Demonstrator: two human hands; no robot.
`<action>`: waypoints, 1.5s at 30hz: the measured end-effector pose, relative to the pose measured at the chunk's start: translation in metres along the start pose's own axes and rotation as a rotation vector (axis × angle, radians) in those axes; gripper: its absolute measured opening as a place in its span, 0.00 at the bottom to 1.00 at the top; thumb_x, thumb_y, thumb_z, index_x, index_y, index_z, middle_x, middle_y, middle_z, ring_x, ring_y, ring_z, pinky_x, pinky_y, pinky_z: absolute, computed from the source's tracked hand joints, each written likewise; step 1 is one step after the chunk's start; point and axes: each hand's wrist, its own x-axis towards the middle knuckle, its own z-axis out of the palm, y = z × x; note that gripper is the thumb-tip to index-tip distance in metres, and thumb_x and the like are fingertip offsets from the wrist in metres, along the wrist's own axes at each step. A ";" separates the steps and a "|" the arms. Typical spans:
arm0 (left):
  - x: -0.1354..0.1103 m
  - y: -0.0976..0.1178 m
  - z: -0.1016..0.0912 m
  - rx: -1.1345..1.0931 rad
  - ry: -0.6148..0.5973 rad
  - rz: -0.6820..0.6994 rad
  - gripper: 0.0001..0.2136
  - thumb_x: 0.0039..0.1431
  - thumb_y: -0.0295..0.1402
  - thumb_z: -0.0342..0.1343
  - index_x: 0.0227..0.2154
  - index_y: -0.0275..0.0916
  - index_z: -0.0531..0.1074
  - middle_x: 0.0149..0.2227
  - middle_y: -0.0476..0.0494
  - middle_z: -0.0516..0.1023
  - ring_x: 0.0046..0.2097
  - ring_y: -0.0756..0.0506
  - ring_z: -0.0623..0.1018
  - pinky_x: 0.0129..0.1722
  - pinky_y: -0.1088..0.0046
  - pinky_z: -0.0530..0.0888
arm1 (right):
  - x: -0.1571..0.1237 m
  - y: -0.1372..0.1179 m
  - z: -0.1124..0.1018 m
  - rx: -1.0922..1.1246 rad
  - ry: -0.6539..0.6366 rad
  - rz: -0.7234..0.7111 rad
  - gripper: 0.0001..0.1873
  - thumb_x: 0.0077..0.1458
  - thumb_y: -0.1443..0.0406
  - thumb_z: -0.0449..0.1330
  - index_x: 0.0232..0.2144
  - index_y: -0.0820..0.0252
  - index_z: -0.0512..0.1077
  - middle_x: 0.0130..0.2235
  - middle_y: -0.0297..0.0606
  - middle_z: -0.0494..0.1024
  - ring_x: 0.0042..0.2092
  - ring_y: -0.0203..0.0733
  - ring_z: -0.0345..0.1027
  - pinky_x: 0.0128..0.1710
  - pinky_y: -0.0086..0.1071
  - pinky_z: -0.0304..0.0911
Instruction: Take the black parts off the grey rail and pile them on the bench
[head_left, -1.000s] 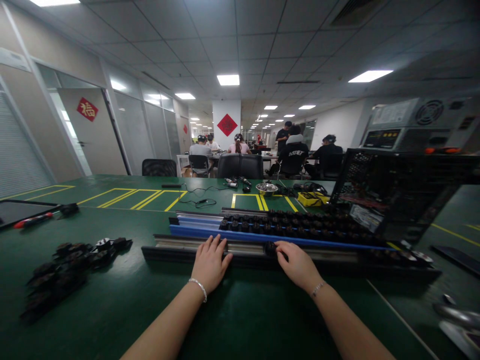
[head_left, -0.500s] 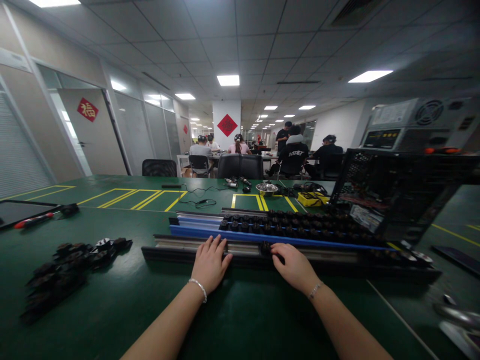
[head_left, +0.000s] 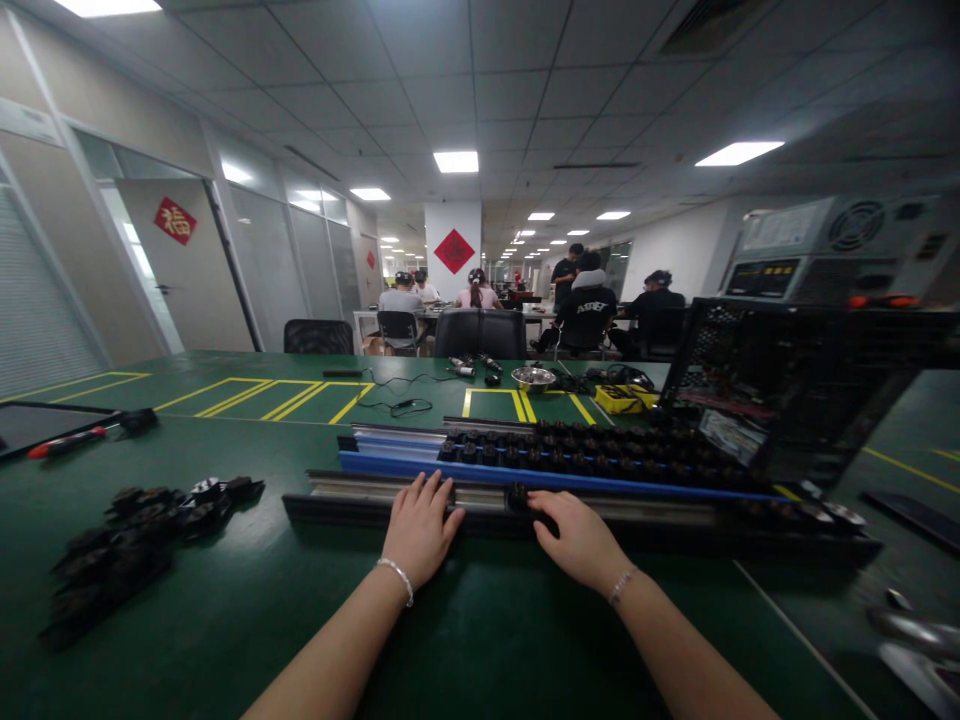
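Both hands on the near rail, with one small black part at the right fingertips.

The left hand (head_left: 420, 530) lies flat and spread, palm down, on the near rail (head_left: 337, 490), which runs across the green counter (head_left: 480, 640). The right hand (head_left: 577, 540) curls its fingertips against a small black part (head_left: 517, 493) seated on that rail just beside the left hand; I cannot tell whether it pinches the part or only pushes it. Behind lies a blue rail (head_left: 390, 463) carrying a row of parts (head_left: 570, 458), and a loose pile of parts (head_left: 127, 545) sits well to the left. As I judge it, a crooked push could tip or jam the part, and a lighter left palm could let the rail skid.
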 end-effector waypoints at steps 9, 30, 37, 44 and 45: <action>0.000 0.001 -0.001 0.004 0.000 -0.007 0.23 0.59 0.46 0.38 0.54 0.44 0.61 0.59 0.45 0.61 0.60 0.41 0.57 0.56 0.58 0.57 | -0.001 -0.004 0.002 -0.019 -0.025 -0.033 0.19 0.48 0.66 0.52 0.44 0.60 0.70 0.49 0.40 0.71 0.50 0.42 0.62 0.52 0.38 0.56; -0.001 0.003 -0.002 -0.015 -0.003 0.010 0.22 0.59 0.44 0.38 0.54 0.43 0.61 0.58 0.45 0.61 0.60 0.41 0.56 0.56 0.58 0.56 | -0.002 -0.019 0.008 -0.088 -0.097 -0.034 0.24 0.46 0.66 0.52 0.49 0.58 0.65 0.55 0.40 0.65 0.54 0.45 0.57 0.54 0.41 0.48; -0.008 0.017 -0.006 -0.131 -0.011 0.138 0.16 0.57 0.38 0.44 0.48 0.41 0.64 0.58 0.43 0.61 0.60 0.42 0.56 0.57 0.54 0.52 | -0.003 -0.022 0.011 -0.093 -0.102 -0.055 0.27 0.45 0.66 0.52 0.51 0.57 0.63 0.56 0.38 0.64 0.55 0.46 0.53 0.56 0.42 0.44; -0.011 0.032 -0.007 -0.124 -0.049 0.199 0.17 0.52 0.38 0.50 0.47 0.50 0.64 0.61 0.44 0.55 0.61 0.37 0.53 0.56 0.46 0.48 | -0.002 -0.024 0.015 -0.096 -0.118 -0.059 0.29 0.45 0.66 0.51 0.53 0.55 0.61 0.56 0.35 0.63 0.56 0.45 0.52 0.56 0.43 0.42; -0.011 0.033 -0.007 -0.115 -0.051 0.195 0.18 0.52 0.38 0.51 0.48 0.50 0.64 0.61 0.44 0.55 0.61 0.37 0.53 0.56 0.46 0.48 | -0.002 -0.025 0.016 -0.096 -0.121 -0.061 0.29 0.45 0.66 0.51 0.53 0.55 0.61 0.57 0.35 0.63 0.56 0.45 0.51 0.57 0.43 0.41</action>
